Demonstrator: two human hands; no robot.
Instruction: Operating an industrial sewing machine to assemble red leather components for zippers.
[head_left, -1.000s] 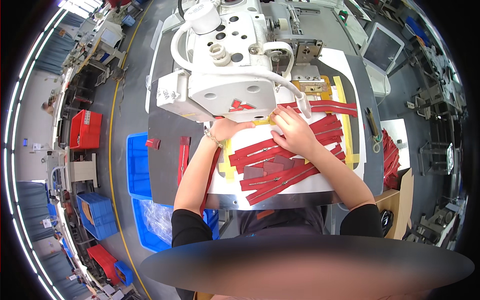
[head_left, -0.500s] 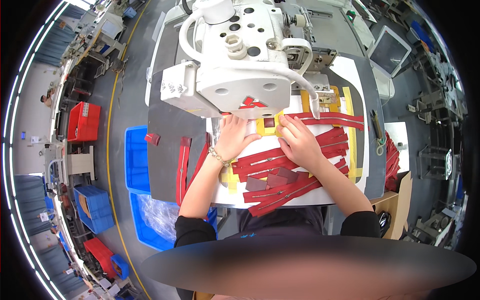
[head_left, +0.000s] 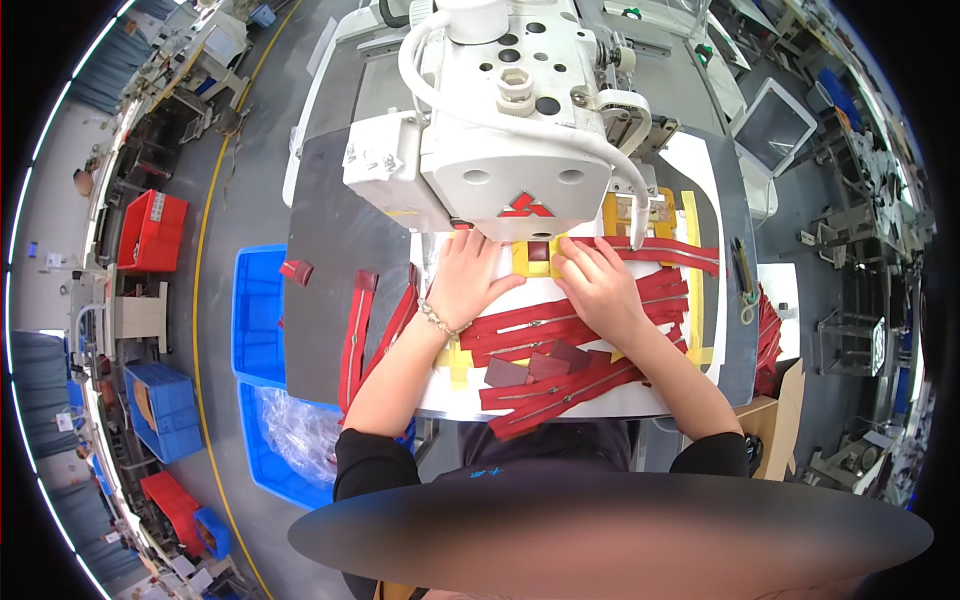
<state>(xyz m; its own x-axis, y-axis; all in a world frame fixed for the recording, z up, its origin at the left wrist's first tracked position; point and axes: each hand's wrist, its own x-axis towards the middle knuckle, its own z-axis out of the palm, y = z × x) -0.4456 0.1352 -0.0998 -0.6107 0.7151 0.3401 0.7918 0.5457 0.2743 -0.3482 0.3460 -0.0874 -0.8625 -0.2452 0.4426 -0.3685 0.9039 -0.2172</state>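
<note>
My left hand lies flat on the white board, fingers stretched under the front of the white sewing machine. Just right of it is a yellow frame with a small dark red square patch showing in its opening. At the frame's right edge, my right hand rests with fingers extended, their tips by the end of a red zipper. More red zippers lie across the board below both hands. Several loose dark red patches sit on top of them.
Two red zippers and a small red piece lie on the grey table at left. Blue bins stand beside it, one holding clear plastic. Scissors rest at right, near a cardboard box and a bundle of red zippers.
The view has shifted slightly, so the sewing machine appears farther right and lower. Both hands stay in nearly the same place beside the yellow frame.
</note>
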